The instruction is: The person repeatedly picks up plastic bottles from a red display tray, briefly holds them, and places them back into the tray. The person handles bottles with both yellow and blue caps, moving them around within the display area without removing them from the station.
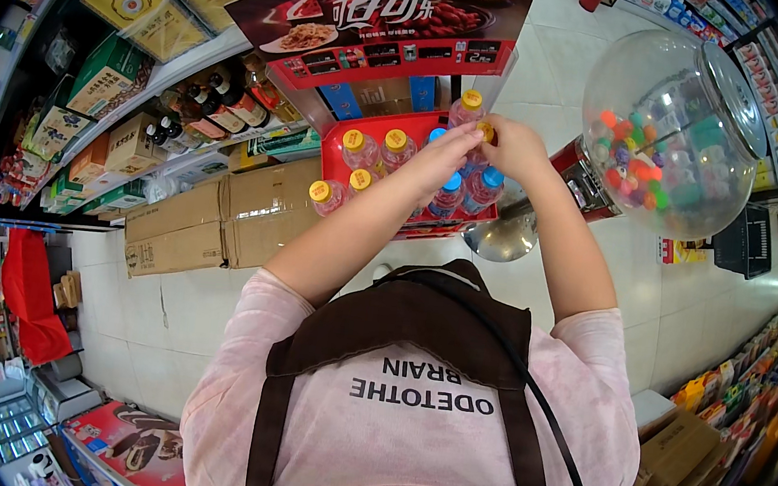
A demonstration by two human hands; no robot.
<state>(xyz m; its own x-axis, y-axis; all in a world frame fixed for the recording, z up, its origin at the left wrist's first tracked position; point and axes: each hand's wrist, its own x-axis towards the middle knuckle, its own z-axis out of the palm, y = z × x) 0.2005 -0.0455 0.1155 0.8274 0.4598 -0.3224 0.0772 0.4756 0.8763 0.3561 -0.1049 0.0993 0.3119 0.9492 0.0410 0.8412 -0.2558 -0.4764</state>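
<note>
Red plastic forms the display tray (335, 146), bearing blue-capped bottles (483, 194) at right and yellow-capped bottles (361, 152) mostly left; near its far right, the right hand (518, 150) pinches a yellow cap (487, 132); the left hand (447, 158) meets it, its grip I cannot tell.

Mottled pale-pink short-sleeved T-shirt (384, 454) under a dark-brown apron (399, 321); black lettering (421, 397) between apron straps (267, 440), black cable (544, 402) across the apron.
</note>
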